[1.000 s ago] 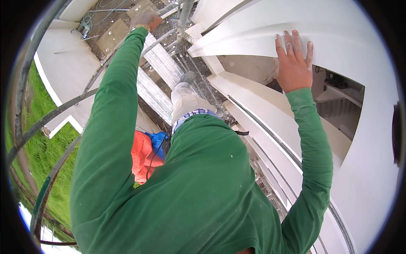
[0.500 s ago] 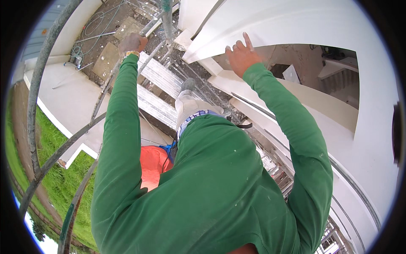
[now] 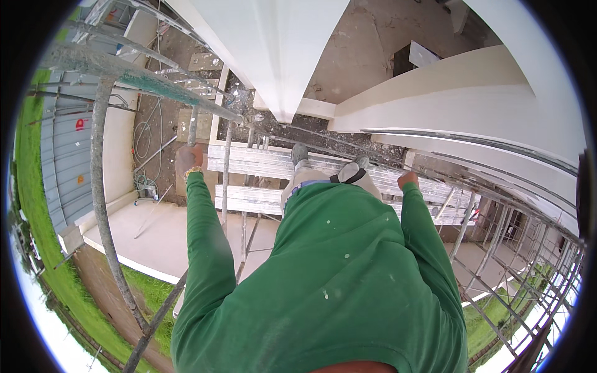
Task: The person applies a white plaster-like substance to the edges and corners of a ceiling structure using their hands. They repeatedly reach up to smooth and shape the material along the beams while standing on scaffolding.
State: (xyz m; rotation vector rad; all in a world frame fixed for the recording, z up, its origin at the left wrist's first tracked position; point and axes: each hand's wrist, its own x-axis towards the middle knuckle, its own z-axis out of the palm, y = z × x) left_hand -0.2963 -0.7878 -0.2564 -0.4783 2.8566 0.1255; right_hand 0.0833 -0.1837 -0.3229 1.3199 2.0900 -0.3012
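Observation:
My left hand (image 3: 189,160) is closed round a grey scaffold pipe (image 3: 191,127) in front of me. My right hand (image 3: 408,180) hangs low on my right, beside the edge of the plank platform, fingers curled; what they hold, if anything, I cannot make out. My shoes (image 3: 300,154) stand on white-spattered metal planks (image 3: 249,158). A thicker pipe with green patches (image 3: 161,87) crosses above my left hand. A white curved wall (image 3: 261,43) rises just beyond the planks.
An opening shows a floor (image 3: 364,56) behind a curved ledge (image 3: 435,93). Debris lies below the planks. Hoses (image 3: 144,133), a pale slab (image 3: 149,230) and blue-grey sheeting (image 3: 74,161) are to the left. More scaffolding (image 3: 497,242) runs off to the right, with grass beneath.
My right hand has left the white wall and dropped to my right side. My view has turned, showing more scaffolding and both shoes. My left hand stays on scaffold tubing.

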